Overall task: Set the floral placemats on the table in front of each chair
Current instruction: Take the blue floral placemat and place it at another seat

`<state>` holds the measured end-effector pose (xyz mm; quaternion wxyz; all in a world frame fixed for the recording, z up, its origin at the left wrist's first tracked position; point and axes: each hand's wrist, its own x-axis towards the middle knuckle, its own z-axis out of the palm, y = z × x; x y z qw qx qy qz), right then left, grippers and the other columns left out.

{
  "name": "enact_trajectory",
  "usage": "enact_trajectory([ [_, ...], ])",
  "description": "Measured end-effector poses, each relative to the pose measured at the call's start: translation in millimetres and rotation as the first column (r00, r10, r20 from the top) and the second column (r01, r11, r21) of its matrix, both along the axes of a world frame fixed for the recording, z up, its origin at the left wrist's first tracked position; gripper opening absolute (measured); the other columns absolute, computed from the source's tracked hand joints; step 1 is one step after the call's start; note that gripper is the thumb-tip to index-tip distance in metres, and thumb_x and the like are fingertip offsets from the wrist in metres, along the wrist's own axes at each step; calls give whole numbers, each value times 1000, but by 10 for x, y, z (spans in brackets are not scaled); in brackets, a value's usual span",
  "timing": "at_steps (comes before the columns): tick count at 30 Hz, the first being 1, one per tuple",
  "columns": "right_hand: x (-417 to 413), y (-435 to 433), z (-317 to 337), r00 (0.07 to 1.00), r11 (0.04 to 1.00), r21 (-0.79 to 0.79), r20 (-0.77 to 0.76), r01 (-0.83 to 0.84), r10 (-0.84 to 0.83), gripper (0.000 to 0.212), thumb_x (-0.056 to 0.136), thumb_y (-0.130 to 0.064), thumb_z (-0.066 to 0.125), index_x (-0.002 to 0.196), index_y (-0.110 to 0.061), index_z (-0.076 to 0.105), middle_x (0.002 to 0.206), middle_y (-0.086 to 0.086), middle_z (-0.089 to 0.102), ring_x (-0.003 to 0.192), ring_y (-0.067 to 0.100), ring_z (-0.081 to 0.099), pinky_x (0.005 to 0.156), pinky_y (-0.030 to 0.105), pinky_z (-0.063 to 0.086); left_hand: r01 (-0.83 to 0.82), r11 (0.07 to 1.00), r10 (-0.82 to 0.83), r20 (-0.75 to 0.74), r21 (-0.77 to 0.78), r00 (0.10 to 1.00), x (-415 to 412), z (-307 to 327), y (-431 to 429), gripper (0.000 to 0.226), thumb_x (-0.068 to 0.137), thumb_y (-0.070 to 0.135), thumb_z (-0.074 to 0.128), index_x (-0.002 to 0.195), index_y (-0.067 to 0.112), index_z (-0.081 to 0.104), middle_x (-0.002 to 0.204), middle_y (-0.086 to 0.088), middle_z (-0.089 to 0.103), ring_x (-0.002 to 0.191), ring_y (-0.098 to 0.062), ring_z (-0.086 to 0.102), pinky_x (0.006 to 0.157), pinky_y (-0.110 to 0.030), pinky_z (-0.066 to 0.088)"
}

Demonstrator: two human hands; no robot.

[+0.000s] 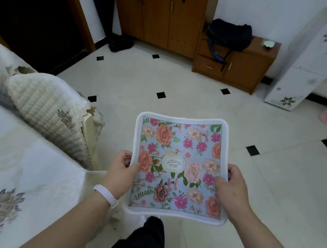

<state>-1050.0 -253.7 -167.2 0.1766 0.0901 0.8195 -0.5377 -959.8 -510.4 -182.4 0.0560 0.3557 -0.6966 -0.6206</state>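
While above floor, both hands point(121, 172) grip floral placemat point(179, 166).

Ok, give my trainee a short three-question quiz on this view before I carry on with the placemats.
1. True or false: the square blue floral placemat with white trim lies flat on the table with the cream embroidered cloth.
2. Which wrist wears the white band?
3. Multiple choice: on the low brown wooden cabinet rests a) a kettle, b) a black backpack, c) a lamp.

Key:
1. False: the left hand and right hand hold it by its side edges, above the floor.
2. Left.
3. b.
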Motion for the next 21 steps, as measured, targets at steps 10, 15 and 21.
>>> enact_trajectory([
  [10,-1546,-1023,192,998,998,64,-67,-12,16,20,88,-11,63,103,-22,56,96,2,70,78,22,71,69,41,59,3,995,5,-78,99,997,-1509,24,-1002,9,89,8,59,91,13,52,87,-11,72,74,-24,72,64,-38,59],
  [15,-2144,-1740,368,990,997,17,-120,-79,80,19,90,-10,63,103,-22,56,95,1,69,80,21,71,63,34,56,-72,996,77,-118,52,990,-1934,155,-1718,10,87,10,59,89,18,53,89,-16,71,79,-35,70,72,-54,58],
  [21,-2543,-2517,427,966,975,15,-127,-223,223,21,89,-7,61,106,-18,56,93,-3,67,76,15,68,57,28,50,-237,970,241,-139,50,960,-1960,264,-2290,9,89,6,59,93,9,51,86,-16,71,77,-33,71,70,-50,59],
])
